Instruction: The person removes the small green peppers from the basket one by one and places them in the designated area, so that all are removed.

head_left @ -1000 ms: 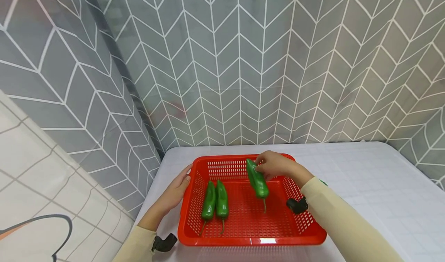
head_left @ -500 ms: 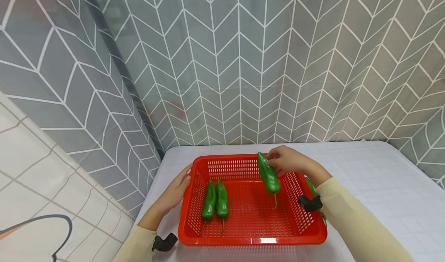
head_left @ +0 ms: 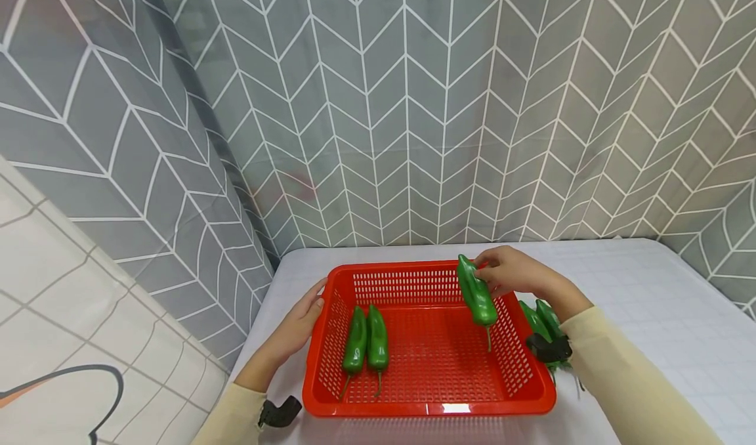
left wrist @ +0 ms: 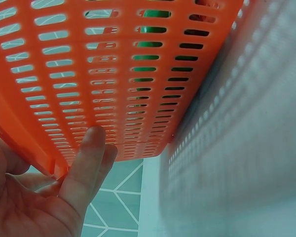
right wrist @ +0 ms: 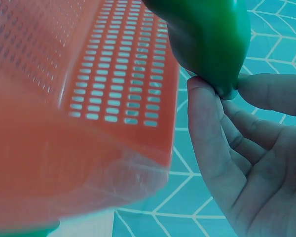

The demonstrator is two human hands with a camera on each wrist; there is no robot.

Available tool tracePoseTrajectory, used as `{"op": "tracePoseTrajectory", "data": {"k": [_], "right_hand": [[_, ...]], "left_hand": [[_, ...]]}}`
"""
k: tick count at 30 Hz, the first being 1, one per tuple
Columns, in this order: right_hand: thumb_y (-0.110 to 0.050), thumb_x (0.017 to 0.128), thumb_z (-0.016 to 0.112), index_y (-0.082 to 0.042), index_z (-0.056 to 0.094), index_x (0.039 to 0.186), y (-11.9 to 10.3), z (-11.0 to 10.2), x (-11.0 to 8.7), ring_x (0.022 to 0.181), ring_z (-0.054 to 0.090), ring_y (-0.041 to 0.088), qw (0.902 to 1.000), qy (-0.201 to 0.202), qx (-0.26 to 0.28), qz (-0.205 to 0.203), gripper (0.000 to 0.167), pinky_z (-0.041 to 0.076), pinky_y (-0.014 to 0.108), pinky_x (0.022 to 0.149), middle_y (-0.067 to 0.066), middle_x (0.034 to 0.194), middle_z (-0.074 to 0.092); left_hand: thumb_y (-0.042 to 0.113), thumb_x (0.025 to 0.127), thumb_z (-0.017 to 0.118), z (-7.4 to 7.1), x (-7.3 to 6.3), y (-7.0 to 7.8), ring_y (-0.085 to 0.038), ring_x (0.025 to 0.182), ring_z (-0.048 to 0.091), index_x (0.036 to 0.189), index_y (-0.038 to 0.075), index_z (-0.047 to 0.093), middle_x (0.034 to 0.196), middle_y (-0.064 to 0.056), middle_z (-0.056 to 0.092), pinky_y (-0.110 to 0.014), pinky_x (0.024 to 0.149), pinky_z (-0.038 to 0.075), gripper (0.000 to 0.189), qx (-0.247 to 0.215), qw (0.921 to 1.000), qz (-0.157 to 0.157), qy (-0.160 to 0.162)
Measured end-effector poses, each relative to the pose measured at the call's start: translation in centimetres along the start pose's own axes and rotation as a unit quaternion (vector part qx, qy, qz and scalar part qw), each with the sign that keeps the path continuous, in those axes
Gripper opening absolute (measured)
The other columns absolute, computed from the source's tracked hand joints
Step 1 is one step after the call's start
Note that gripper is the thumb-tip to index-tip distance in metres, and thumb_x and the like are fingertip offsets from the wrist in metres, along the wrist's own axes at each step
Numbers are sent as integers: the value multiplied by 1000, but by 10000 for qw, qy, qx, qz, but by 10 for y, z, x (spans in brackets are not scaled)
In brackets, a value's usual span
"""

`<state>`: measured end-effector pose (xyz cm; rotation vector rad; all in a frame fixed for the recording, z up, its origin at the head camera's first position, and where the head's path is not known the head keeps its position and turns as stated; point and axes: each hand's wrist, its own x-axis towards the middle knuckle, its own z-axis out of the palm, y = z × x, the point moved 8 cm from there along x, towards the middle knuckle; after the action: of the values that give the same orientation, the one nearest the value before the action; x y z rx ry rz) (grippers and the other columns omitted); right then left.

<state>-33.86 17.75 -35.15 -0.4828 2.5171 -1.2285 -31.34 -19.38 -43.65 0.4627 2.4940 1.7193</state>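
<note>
My right hand pinches a green pepper between thumb and fingertips near its narrow end, above the red plastic basket's right side. The pepper hangs tilted, stem downward; in the right wrist view, the pepper shows at the fingertips. My left hand holds the left rim of the red basket; in the left wrist view, fingers lie against its slotted outer wall. Two green peppers, a left one and a right one, lie side by side inside the basket at left.
More green peppers lie on the white table just right of the basket, partly hidden by the right wrist and its black strap. A grey patterned curtain hangs behind the table. A white tiled surface is at left.
My right hand has carried the green pepper rightward from over the basket's middle to its right wall, uncovering peppers on the table. My left hand has stayed at the rim.
</note>
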Motion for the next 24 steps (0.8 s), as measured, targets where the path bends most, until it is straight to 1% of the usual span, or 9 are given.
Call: {"op": "tracePoseTrajectory", "data": {"k": [5, 9, 14, 19, 24], "right_hand": [[-11, 101, 59, 17, 54, 130, 7, -10, -7, 82, 71, 24, 9999, 96, -25, 78, 41, 62, 42, 74, 16, 100, 67], [-12, 102, 58, 17, 52, 131, 13, -19, -14, 82, 70, 23, 9999, 127, -38, 66, 42, 62, 43, 75, 13, 97, 67], [-11, 103, 56, 20, 48, 134, 18, -34, -24, 87, 70, 25, 9998, 199, -99, 6, 44, 62, 45, 77, 14, 101, 69], [-11, 105, 54, 22, 43, 136, 25, -46, -33, 89, 70, 26, 9995, 262, -160, 75, 47, 61, 46, 79, 16, 104, 69], [-12, 105, 52, 22, 43, 136, 39, -53, -41, 90, 69, 26, 9991, 285, -179, 241, 47, 61, 48, 80, 16, 106, 69]], "left_hand": [[20, 112, 39, 0, 0, 0, -34, 120, 62, 161, 7, 25, 147, -23, 50, -42, 98, 52, 53, 13, 10000, 54, 4], [20, 112, 39, 0, 0, 1, -34, 122, 61, 161, 8, 25, 148, -22, 50, -43, 99, 52, 53, 54, 10000, 18, 30], [20, 111, 39, 0, 0, 6, -35, 124, 60, 161, 9, 25, 148, -20, 50, -46, 100, 50, 53, 126, 9999, 18, 79], [17, 111, 39, 1, 1, 7, -37, 128, 56, 161, 6, 25, 149, -22, 48, -50, 105, 46, 52, 157, 9998, 36, 65], [16, 111, 38, 1, -1, 6, -39, 130, 54, 160, 3, 24, 150, -24, 46, -52, 108, 43, 53, 119, 9999, 10, 57]]}}
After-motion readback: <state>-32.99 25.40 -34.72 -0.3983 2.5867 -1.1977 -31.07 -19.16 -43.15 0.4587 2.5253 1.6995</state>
